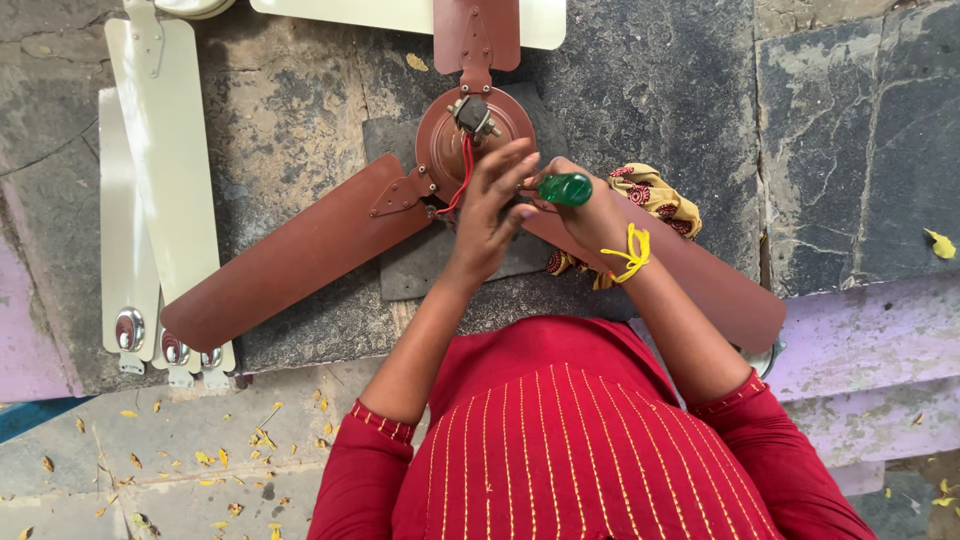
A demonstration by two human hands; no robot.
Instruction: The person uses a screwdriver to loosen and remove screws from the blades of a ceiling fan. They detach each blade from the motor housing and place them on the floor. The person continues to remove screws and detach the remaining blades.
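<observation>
Red sleeves frame the work: right hand (pixel 590 205) grips a green-handled screwdriver (pixel 565 189); left hand (pixel 495 205), fingers spread, should steady the fan motor hub (pixel 440 135).

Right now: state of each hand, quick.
Left hand: open, fingers resting on the brown fan motor.
Right hand: closed on the green-handled screwdriver.

Both arms fwd, left hand (pixel 492 205) fingers spread flat, right hand (pixel 585 208) in closed grip, wrists bent
</observation>
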